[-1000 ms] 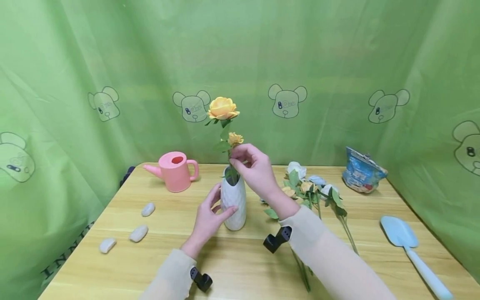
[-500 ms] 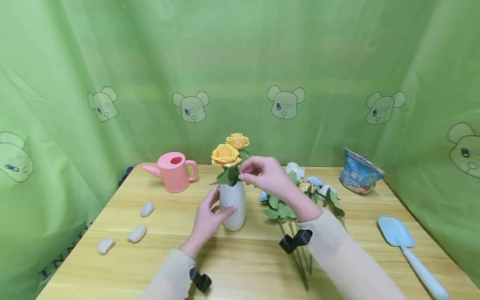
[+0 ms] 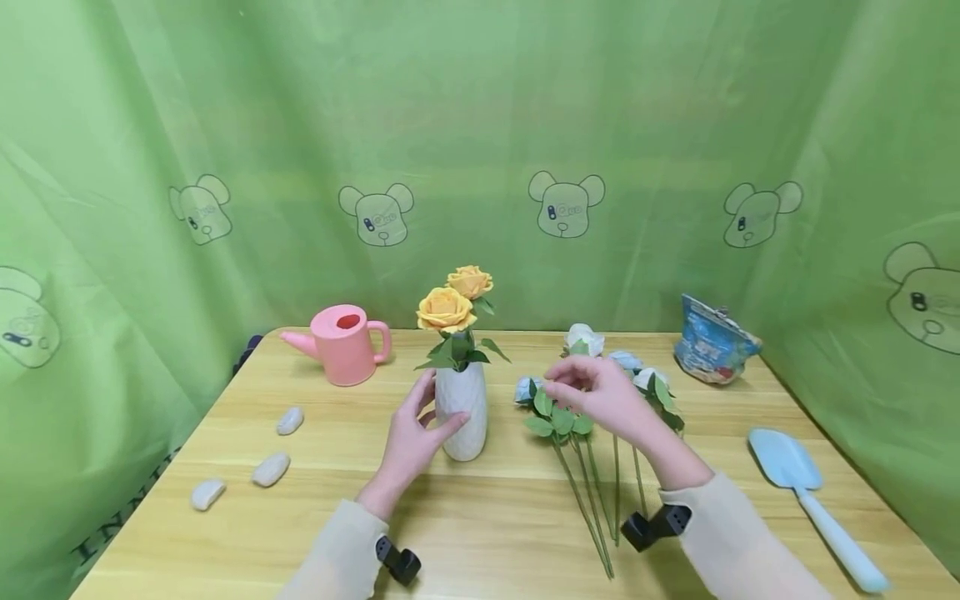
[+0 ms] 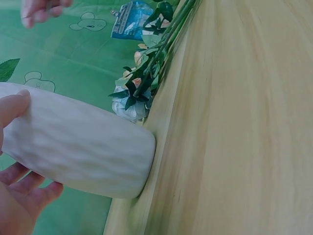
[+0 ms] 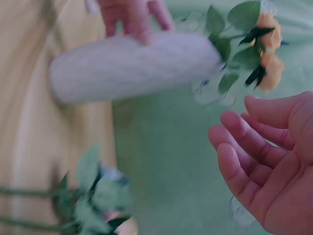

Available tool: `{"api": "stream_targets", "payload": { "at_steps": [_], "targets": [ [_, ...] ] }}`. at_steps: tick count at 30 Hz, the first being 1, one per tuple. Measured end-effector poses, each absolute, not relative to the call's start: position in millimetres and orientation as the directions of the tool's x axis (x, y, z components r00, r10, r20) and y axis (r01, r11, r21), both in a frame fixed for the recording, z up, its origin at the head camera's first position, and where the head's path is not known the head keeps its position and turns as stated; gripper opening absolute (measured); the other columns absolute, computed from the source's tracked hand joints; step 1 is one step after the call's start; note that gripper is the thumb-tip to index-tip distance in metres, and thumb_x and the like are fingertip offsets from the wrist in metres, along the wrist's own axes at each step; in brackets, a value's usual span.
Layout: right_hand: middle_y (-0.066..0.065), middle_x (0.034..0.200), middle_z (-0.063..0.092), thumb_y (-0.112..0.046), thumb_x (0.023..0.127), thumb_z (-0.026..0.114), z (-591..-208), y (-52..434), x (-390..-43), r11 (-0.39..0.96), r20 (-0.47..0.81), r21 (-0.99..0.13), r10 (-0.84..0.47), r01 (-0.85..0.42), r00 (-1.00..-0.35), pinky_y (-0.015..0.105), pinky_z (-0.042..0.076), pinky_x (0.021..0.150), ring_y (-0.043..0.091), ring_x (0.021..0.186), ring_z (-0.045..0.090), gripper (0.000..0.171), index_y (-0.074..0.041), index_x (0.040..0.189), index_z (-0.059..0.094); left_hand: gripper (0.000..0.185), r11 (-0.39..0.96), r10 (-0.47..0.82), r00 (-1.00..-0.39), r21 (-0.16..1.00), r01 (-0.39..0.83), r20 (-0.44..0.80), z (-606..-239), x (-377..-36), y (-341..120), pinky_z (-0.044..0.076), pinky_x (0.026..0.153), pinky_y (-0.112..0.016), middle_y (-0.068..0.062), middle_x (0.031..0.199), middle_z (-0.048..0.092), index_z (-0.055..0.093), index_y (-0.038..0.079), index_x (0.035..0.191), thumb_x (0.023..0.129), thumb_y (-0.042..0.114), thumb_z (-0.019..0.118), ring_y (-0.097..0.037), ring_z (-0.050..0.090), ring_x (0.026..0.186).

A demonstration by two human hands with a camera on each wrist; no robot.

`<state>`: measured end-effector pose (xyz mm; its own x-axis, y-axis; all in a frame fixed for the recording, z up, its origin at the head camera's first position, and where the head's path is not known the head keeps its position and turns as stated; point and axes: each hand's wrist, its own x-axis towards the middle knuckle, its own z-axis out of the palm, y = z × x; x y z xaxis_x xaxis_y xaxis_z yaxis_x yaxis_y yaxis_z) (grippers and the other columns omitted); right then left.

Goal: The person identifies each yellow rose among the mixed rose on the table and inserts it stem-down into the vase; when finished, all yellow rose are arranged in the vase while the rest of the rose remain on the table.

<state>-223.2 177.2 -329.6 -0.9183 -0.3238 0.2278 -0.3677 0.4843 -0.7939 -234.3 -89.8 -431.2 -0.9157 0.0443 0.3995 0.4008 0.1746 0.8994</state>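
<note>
Orange roses (image 3: 453,302) released, right hand (image 3: 600,398) now over loose stems (image 3: 592,492)

One white vase (image 3: 462,412) stands near the middle of the tabletop (image 3: 487,517), holding two yellow roses (image 3: 446,308). Several loose flowers (image 3: 592,400), their number unclear, lie right of the vase. Three grey stones (image 3: 270,468) lie toward the left edge. One pink watering can (image 3: 345,343) sits at the far left, one blue bag (image 3: 712,350) at the far right, and one pale blue trowel (image 3: 806,492) by the right edge. Two hands (image 3: 408,437) show.
</note>
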Motion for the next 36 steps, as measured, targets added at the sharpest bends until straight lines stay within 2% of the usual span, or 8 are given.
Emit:
{"api": "stream_targets", "payload": {
  "at_steps": [4, 6, 11, 14, 21, 30, 36],
  "targets": [
    [0.008, 0.083, 0.065, -0.021, 0.086, 0.067, -347, 197, -220, 0.498, 0.198, -0.8, -0.307, -0.334, -0.931, 0.03, 0.052, 0.057, 0.022, 0.069, 0.06, 0.025, -0.002, 0.102, 0.064, 0.073, 0.178, 0.055, -0.923, 0.905, 0.385, 0.382, -420, -228, -89, 0.045, 0.094, -0.043, -0.009, 0.134, 0.049, 0.04, 0.017, 0.139, 0.077, 0.023, 0.077, -0.023, 0.048, 0.12],
    [0.008, 0.082, 0.064, -0.021, 0.086, 0.067, -355, 206, -217, 0.501, 0.177, -0.809, -0.294, -0.309, -0.939, 0.03, 0.052, 0.056, 0.021, 0.068, 0.06, 0.025, -0.002, 0.102, 0.063, 0.071, 0.179, 0.06, -0.923, 0.905, 0.385, 0.381, -418, -228, -89, 0.043, 0.095, -0.044, -0.008, 0.134, 0.049, 0.04, 0.018, 0.138, 0.077, 0.024, 0.077, -0.024, 0.046, 0.121],
    [0.009, 0.08, 0.063, -0.015, 0.086, 0.067, -378, 221, -214, 0.49, 0.115, -0.838, -0.268, -0.238, -0.956, 0.035, 0.053, 0.055, 0.028, 0.068, 0.061, 0.024, 0.001, 0.102, 0.062, 0.07, 0.189, 0.059, -0.914, 0.895, 0.404, 0.4, -423, -234, -89, 0.043, 0.095, -0.043, 0.0, 0.133, 0.049, 0.042, 0.029, 0.135, 0.075, 0.037, 0.077, -0.02, 0.046, 0.122],
    [0.014, 0.082, 0.063, -0.01, 0.084, 0.067, -393, 225, -213, 0.495, 0.081, -0.845, -0.257, -0.203, -0.963, 0.037, 0.053, 0.053, 0.032, 0.066, 0.06, 0.024, 0.004, 0.103, 0.06, 0.07, 0.195, 0.066, -0.91, 0.89, 0.413, 0.408, -423, -235, -89, 0.044, 0.095, -0.045, -0.001, 0.133, 0.049, 0.042, 0.029, 0.134, 0.074, 0.038, 0.077, -0.022, 0.046, 0.122],
    [0.015, 0.083, 0.06, -0.005, 0.083, 0.066, -423, 227, -213, 0.475, -0.025, -0.874, -0.259, -0.105, -0.965, 0.038, 0.054, 0.05, 0.028, 0.066, 0.059, 0.027, 0.006, 0.105, 0.057, 0.068, 0.223, 0.075, -0.929, 0.902, 0.371, 0.363, -422, -236, -90, 0.043, 0.096, -0.042, -0.001, 0.133, 0.048, 0.041, 0.03, 0.133, 0.075, 0.038, 0.077, -0.022, 0.046, 0.121],
    [0.009, 0.076, 0.061, -0.003, 0.08, 0.069, -441, 221, -217, 0.52, -0.07, -0.854, -0.117, -0.001, -0.991, 0.035, 0.053, 0.05, 0.023, 0.062, 0.059, 0.023, 0.004, 0.099, 0.059, 0.065, 0.194, 0.096, -0.931, 0.911, 0.365, 0.352, -398, -218, -86, 0.041, 0.096, -0.047, -0.013, 0.133, 0.048, 0.041, 0.015, 0.133, 0.078, 0.017, 0.076, -0.031, 0.045, 0.121],
    [0.01, 0.071, 0.057, -0.002, 0.078, 0.071, -436, 210, -218, 0.578, -0.132, -0.81, -0.016, 0.098, -0.991, 0.034, 0.051, 0.049, 0.023, 0.059, 0.058, 0.024, 0.004, 0.097, 0.057, 0.065, 0.225, 0.1, -0.931, 0.904, 0.364, 0.35, -388, -212, -85, 0.042, 0.096, -0.046, -0.014, 0.132, 0.049, 0.04, 0.012, 0.134, 0.08, 0.017, 0.075, -0.031, 0.046, 0.12]
  ]
}}
